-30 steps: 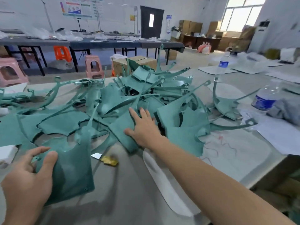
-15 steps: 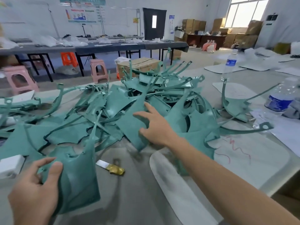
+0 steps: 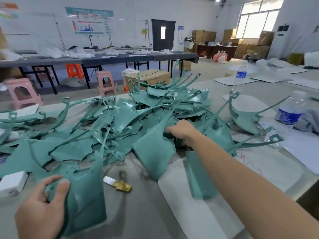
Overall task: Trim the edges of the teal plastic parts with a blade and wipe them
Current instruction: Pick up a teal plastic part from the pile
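The right hand (image 3: pixel 179 131) reaches into the pile (image 3: pixel 138 114) of teal parts, its fingers (image 3: pixel 170 130) curled over the top edge of a wide part (image 3: pixel 153 152). That part lies under crossing strips and hooked arms. Pulling it free could drag neighbours along and slide them off the counter (image 3: pixel 141 213), or snag a thin arm and bend it. Untrimmed edges may also scrape skin. The left hand (image 3: pixel 39 209) pinches a flat part (image 3: pixel 84 204) at the near edge, thumb on top, the other fingers mostly hidden. Held by one corner, it could twist loose. The blade (image 3: pixel 119 184) lies bare on the counter between the hands, just beside the flat part, where a dragged part or a careless reach could catch it. A bottle (image 3: pixel 290 111) and a grey cloth (image 3: pixel 309 121) sit right of the pile, and a white box (image 3: pixel 12 183) sits left
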